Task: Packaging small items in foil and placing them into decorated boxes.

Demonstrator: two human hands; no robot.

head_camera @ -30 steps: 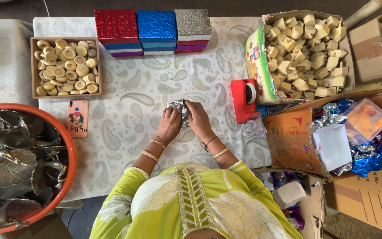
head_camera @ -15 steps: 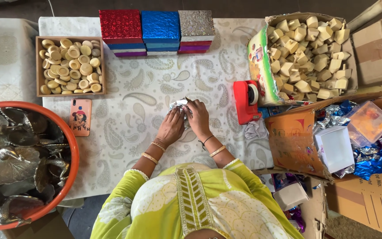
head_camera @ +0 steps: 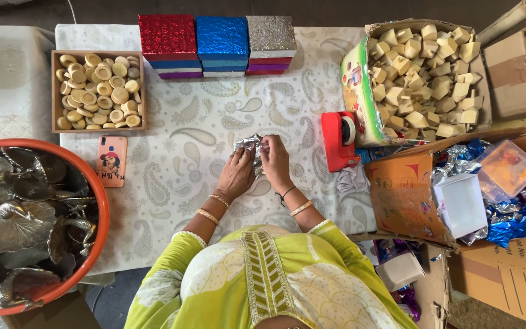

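Note:
Both hands meet at the middle of the paisley cloth-covered table (head_camera: 171,183). My left hand (head_camera: 237,173) and my right hand (head_camera: 276,159) pinch a small item wrapped in crinkled silver foil (head_camera: 249,145), held between the fingertips just above the cloth. What lies inside the foil is hidden. Bangles sit on both wrists, and yellow-green sleeves cover my arms.
A red tape dispenser (head_camera: 339,140) stands right of the hands. Stacked red, blue and silver boxes (head_camera: 220,45) line the far edge. A wooden tray of round pieces (head_camera: 98,91), a phone (head_camera: 111,160), an orange tub of metal dishes (head_camera: 28,225), and cartons of beige cubes (head_camera: 421,73) and foil sheets (head_camera: 512,213) surround.
The hands have kept working the foil around the small item in the same spot, with the fingers shifting slightly; nothing else on the table moved.

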